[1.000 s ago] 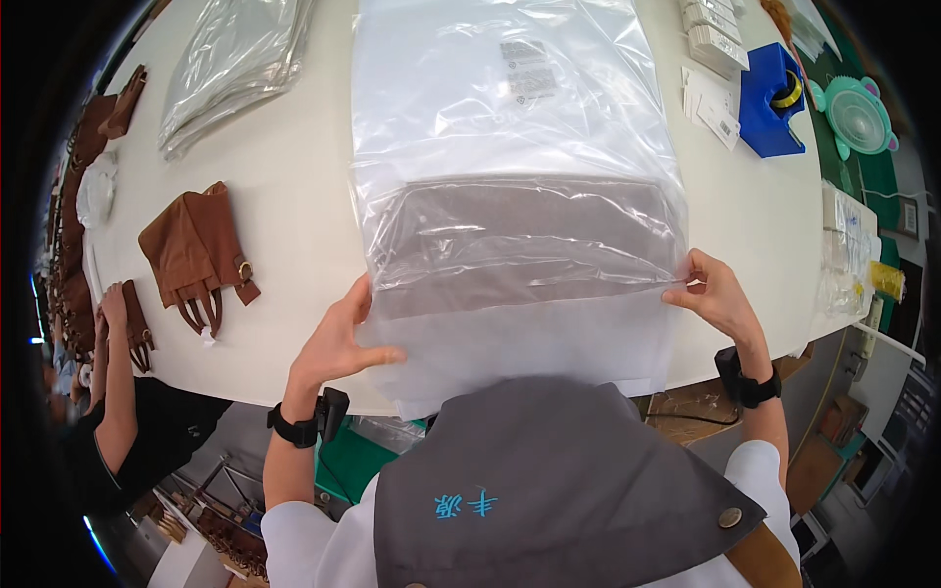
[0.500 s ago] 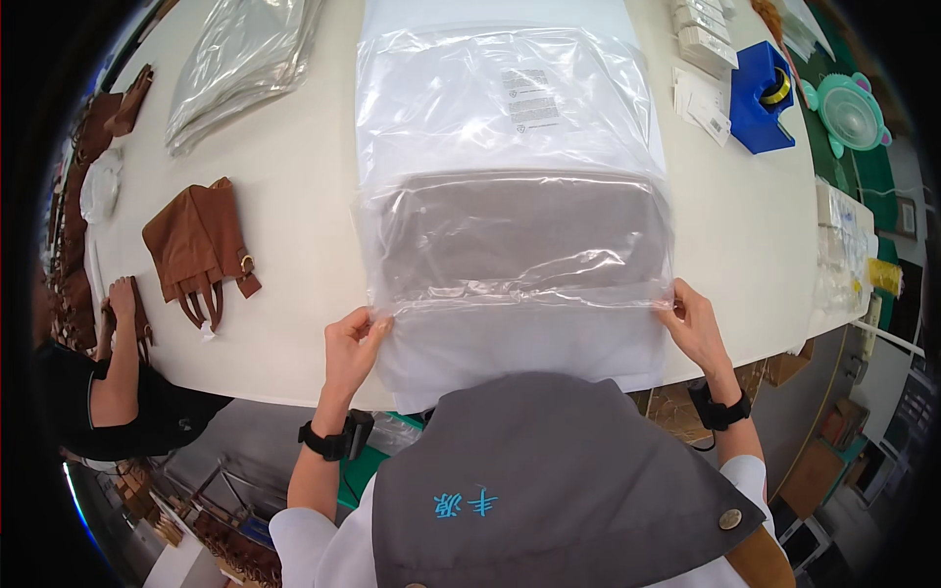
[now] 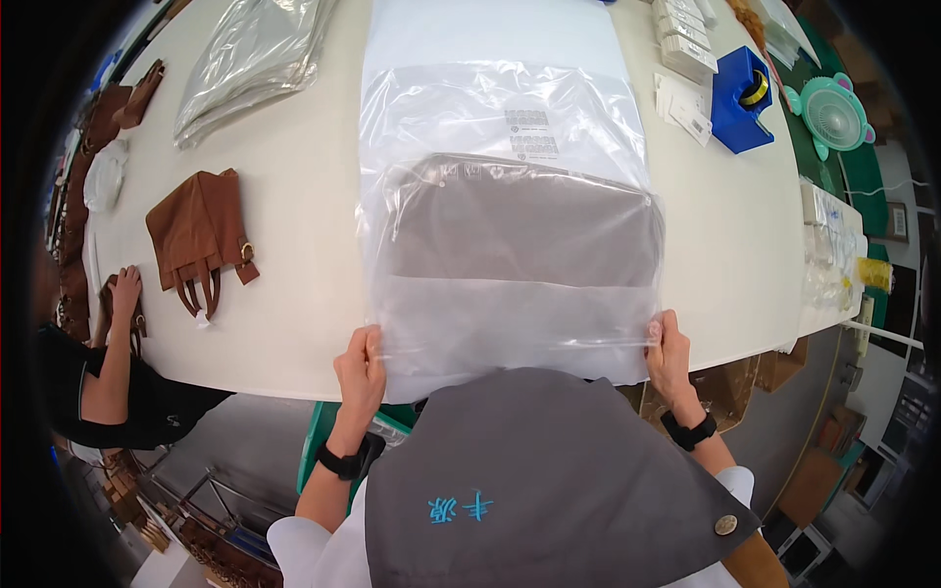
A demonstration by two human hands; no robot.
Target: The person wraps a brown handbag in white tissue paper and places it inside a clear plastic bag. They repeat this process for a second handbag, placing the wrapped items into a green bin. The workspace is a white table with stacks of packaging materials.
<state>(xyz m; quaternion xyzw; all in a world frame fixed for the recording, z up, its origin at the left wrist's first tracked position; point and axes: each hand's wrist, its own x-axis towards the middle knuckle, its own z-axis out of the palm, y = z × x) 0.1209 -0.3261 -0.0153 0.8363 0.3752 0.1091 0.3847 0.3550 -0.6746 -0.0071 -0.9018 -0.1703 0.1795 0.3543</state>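
A clear plastic bag with a printed label patch lies in front of me. A flat grey piece, cloth-like, shows through it, its far edge slanting down to the right. Under the bag is a pile of white sheets. My left hand pinches the bag's near left corner. At the near right corner my right hand grips the film the same way. Between them the near edge is drawn straight, close to my grey apron.
A brown leather bag and a stack of clear plastic bags lie to the left. On the right stand a blue tape dispenser, white tags and a small green fan. Another person's hand works at far left.
Both hands have come nearer to my body and slightly closer together, drawing the plastic bag's near edge with them. The bag's far edge has slid nearer, and the grey piece's far edge now slants.
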